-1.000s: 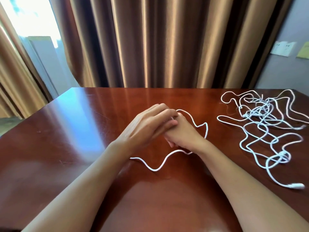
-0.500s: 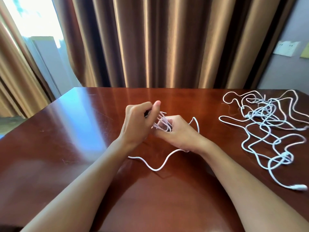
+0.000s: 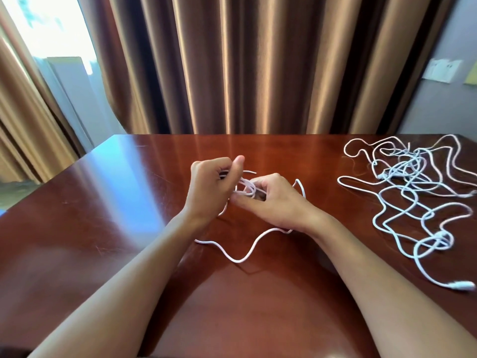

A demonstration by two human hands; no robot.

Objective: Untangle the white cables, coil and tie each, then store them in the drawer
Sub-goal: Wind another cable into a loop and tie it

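**Q:** What is shown, and where is the cable being worked on?

**A:** A dark red table [image 3: 258, 293] is seen from above, with brown curtains [image 3: 245, 63] behind it. At the middle of the table, a small coil of white cable [image 3: 245, 189] is held between two bare hands. The left hand [image 3: 209, 187] is curled, and a strand is pinched between its thumb and fingers. The right hand [image 3: 276, 202] is closed round the loops of the coil, so both grips are narrow and occupied. The loose tail [image 3: 240, 258] of the same cable is trailed across the table below the wrists.

**Q:** And the other cables?

**A:** A tangled heap of white cables [image 3: 413, 192] is left well apart, at the right of the table. No drawer is visible.

**Q:** How is the cable likely to handle?

**A:** It is judged to be light, thin and soft, yet springy, so loops may be expected to pop open if released. The coil is best pinched where the loops cross, while the tail is wound round the middle. Plugs should be spared any hard pulling.
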